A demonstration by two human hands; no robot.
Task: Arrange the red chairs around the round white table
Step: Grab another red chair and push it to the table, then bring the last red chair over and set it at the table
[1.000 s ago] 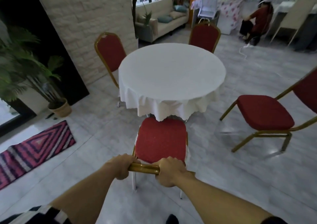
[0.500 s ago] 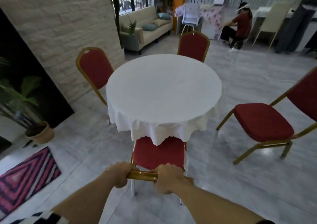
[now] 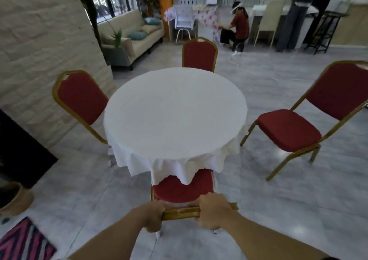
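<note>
Where tablecloth [image 3: 175, 166] overhangs, near chair [image 3: 182, 190] seat; right chair [image 3: 288, 132] apart.

Both hands, left grip [image 3: 153, 217] and right grip [image 3: 214, 212], clasp the near chair [image 3: 182, 190] backrest, its seat tucked under the round white table [image 3: 175, 112] at lower centre.

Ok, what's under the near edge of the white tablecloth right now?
The front of the near red chair seat sits under the tablecloth hem. Both hands, left hand and right hand, grip its gold backrest rail. Table legs are hidden.
</note>
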